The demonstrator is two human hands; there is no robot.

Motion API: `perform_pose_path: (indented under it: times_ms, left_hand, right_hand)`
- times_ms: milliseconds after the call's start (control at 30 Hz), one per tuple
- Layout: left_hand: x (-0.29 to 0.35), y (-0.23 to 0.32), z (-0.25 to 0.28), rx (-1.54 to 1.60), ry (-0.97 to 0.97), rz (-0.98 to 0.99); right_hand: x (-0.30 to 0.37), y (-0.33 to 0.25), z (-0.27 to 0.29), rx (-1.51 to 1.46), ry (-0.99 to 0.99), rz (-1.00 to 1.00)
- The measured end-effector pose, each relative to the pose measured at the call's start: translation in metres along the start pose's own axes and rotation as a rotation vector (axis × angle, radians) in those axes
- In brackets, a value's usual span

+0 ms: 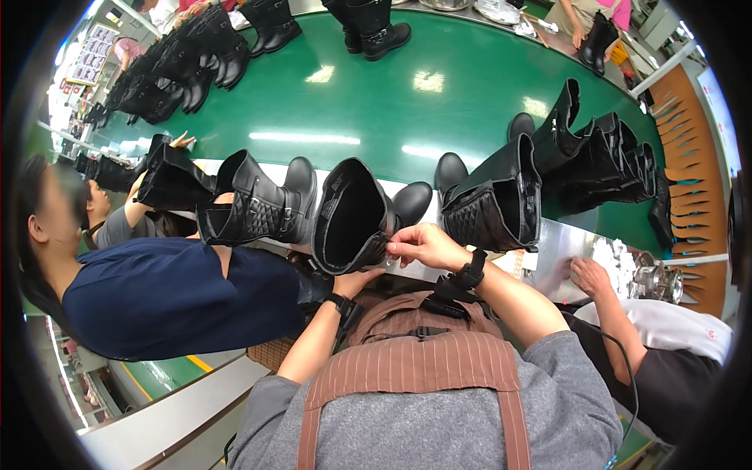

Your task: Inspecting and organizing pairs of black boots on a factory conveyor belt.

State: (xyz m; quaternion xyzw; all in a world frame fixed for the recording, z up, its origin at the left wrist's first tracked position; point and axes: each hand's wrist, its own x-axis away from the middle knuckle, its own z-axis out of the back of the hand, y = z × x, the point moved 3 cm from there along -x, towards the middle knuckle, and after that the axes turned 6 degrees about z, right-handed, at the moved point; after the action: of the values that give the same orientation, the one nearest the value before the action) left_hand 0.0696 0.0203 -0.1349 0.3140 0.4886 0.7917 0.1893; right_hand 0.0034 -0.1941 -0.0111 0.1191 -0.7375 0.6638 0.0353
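A black leather boot [352,211] stands directly in front of me. Its wide shaft opening faces up toward me, and the toe points away to the right. Beside the rim, at the boot's right side, my right hand [431,247] pinches with thumb and forefinger. Something small and pale shows just under those fingertips, too small to name. Low against the near side of the shaft is my left hand [359,280]; the boot and its shadow hide most of its fingers. Just right of it stands another tall boot [501,196] with a quilted panel.
To the left, a person in navy [172,290] sits close by a buckled boot [262,196]. Another worker's hand [591,278] rests on the metal bench at right. Black boots line the green table [352,102]. Brown curved strips [681,172] hang at far right.
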Motion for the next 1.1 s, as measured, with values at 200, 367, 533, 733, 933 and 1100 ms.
perform_pose_path:
  times_ms: [200,367,533,733,933,1100]
  left_hand:
    - [-0.021,-0.007,-0.013,0.042,-0.008,0.054]
    - [-0.021,-0.003,-0.019,-0.042,0.005,0.394]
    - [-0.030,0.010,-0.018,-0.224,0.399,0.019]
    - [-0.002,0.014,-0.010,-0.766,0.136,0.219]
    - [-0.008,0.095,-0.040,-0.311,-0.159,-0.171]
    - [-0.048,0.191,-0.083,0.045,0.108,-0.525]
  right_hand:
    - [0.009,-0.041,-0.007,0.071,0.043,-0.105]
    - [0.035,-0.099,-0.021,0.250,0.004,0.322]
    - [0.091,-0.135,-0.009,0.683,0.266,0.339]
    - [0.153,-0.159,0.020,1.411,1.045,0.221]
    - [0.133,-0.120,0.027,1.173,0.777,0.555]
    - [0.142,-0.114,0.042,1.136,0.717,0.605]
